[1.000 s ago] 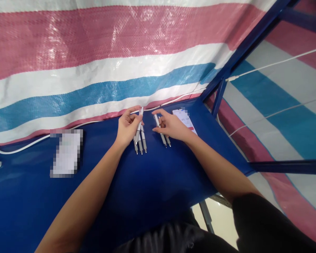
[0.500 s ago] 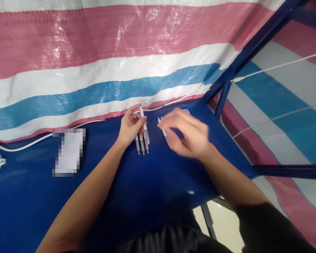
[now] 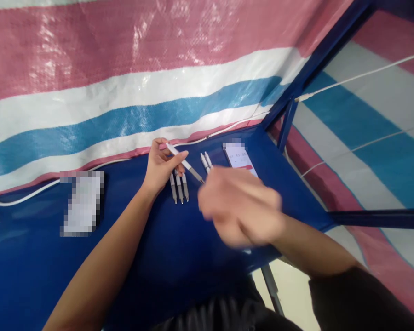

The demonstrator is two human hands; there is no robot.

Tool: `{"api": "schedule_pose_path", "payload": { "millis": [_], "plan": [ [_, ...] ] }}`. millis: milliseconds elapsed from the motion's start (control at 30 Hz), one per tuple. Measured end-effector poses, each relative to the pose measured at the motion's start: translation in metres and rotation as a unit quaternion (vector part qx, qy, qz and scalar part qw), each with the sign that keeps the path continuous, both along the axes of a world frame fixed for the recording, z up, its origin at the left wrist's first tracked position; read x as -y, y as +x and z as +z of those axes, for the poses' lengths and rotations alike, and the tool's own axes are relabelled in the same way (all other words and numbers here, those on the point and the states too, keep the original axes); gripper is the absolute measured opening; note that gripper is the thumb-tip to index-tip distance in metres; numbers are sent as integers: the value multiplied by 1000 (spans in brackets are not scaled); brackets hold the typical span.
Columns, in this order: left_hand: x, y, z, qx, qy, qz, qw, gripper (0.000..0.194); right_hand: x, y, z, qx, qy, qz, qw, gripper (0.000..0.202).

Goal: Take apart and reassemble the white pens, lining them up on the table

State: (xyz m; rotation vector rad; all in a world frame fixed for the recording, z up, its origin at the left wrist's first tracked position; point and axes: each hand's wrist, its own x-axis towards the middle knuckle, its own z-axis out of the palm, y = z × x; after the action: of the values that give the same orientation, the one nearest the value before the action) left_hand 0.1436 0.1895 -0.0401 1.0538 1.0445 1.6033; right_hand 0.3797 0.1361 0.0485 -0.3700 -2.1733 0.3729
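Note:
A white and grey pen [image 3: 185,163] is pinched between the thumb and fingers of my left hand [image 3: 162,165], its tip slanting down to the right. Below that hand, three similar pens [image 3: 179,189] lie side by side on the blue table [image 3: 172,248]. My right hand [image 3: 239,207] is smeared by motion at the tip of the held pen; its fingers look curled, but what they hold, if anything, cannot be made out. Just beyond it lie two more white pens [image 3: 206,161], their lower parts hidden.
A phone [image 3: 239,157] with a lit screen lies at the back right, partly behind my right hand. To the left is a blurred white item [image 3: 83,202]. A white cable [image 3: 27,195] runs along the striped sheet, and blue frame bars [image 3: 290,119] stand at the right.
The pen in my left hand has tilted from nearly upright to a slant pointing right. My right hand has come down toward me, uncovering the phone and the two pens. The view has shifted slightly.

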Motion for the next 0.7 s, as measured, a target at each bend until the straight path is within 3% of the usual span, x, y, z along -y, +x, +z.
{"api": "schedule_pose_path", "payload": {
  "millis": [67, 133, 233, 400, 467, 533, 600, 700],
  "plan": [
    [1, 0, 4, 2, -5, 19, 1000, 68, -52, -27, -27, -61, -4, -69, 996, 23],
    [3, 0, 6, 0, -13, 26, 1000, 66, -81, -35, -52, -20, -56, -124, 991, 30],
    [5, 1, 6, -24, -23, 23, 999, 62, -88, -28, -70, 76, -199, -76, 974, 51],
    [13, -5, 6, -169, 27, 13, 985, 44, -88, -21, -65, 60, -436, 3, 898, 68],
    [17, -10, 8, -286, 82, 40, 954, 35, -94, -19, -63, 47, -512, 38, 857, 72],
    [23, -15, 10, -403, 132, 70, 903, 24, -99, -16, -61, 68, -545, 82, 831, 74],
    [30, -20, 12, -480, 167, 63, 859, 20, -100, -12, -59, 111, -527, 106, 836, 75],
    [42, -25, 12, -515, 174, 13, 839, 27, -97, -8, -53, 167, -435, 99, 879, 67]
  ]
}}
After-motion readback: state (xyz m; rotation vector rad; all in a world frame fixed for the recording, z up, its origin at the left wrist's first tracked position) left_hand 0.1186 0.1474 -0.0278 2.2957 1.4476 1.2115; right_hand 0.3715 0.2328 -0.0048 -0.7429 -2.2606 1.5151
